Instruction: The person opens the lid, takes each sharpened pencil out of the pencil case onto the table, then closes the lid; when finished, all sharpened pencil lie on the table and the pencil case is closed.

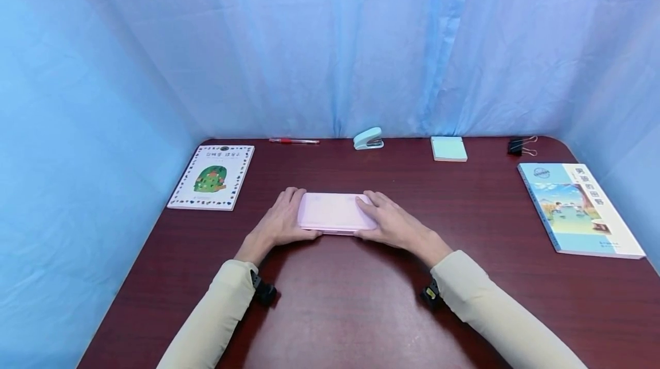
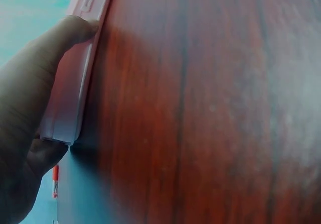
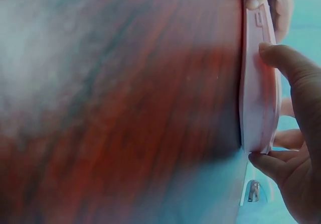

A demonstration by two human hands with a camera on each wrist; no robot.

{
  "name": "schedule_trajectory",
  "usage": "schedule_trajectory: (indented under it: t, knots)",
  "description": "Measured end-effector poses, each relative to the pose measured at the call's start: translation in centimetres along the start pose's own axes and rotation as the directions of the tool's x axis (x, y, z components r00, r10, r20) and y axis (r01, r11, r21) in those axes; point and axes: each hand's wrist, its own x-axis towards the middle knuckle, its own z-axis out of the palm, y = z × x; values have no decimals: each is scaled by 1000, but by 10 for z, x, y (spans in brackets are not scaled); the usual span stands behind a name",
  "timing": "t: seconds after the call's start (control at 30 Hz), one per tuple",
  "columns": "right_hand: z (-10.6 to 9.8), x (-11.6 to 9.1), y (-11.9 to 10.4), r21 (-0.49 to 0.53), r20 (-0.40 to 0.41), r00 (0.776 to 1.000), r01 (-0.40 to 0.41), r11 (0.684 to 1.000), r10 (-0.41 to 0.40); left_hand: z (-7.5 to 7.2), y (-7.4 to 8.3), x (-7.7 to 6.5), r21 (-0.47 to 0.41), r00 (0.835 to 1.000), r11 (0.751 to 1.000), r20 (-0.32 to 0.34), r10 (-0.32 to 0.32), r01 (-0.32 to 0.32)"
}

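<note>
A flat pink pencil case [image 1: 335, 211] lies on the dark red table, its long side facing the person. The left hand [image 1: 281, 223] grips its left end, thumb along the near side and fingers around the far side. At the right end, the right hand [image 1: 389, 223] holds it, with a thumb on the near side and a finger over the top. In the left wrist view, a small catch shows on the front wall of the case [image 2: 75, 83], above the left thumb. The right wrist view has the case [image 3: 258, 93] low against the tabletop between both hands.
Along the back edge lie a red pen [image 1: 294, 141], a mint stapler [image 1: 368, 138], a sticky-note pad [image 1: 448, 149] and a black binder clip [image 1: 515, 146]. One book [image 1: 211, 180] lies at left, a thicker book [image 1: 580, 208] at right. Blue curtains [image 1: 330, 42] hang behind.
</note>
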Motion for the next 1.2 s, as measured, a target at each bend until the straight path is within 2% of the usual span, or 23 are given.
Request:
schedule_trajectory:
  t: [0.4,0.73,1.03,1.2]
  knots:
    - [1,-2,5,-72,-14,996,82,994,-83,1,-1,0,-1,1000,1000,-10,-5,5]
    - [0,-4,7,-122,-10,993,114,986,-116,2,0,-1,1,1000,1000,-25,3,-3]
    - [-3,-6,9,-98,9,998,59,993,-58,3,3,1,8,999,1000,-31,28,-28]
    - [-2,-6,8,-38,-3,999,43,998,-43,2,0,0,-37,999,999,-26,32,-33]
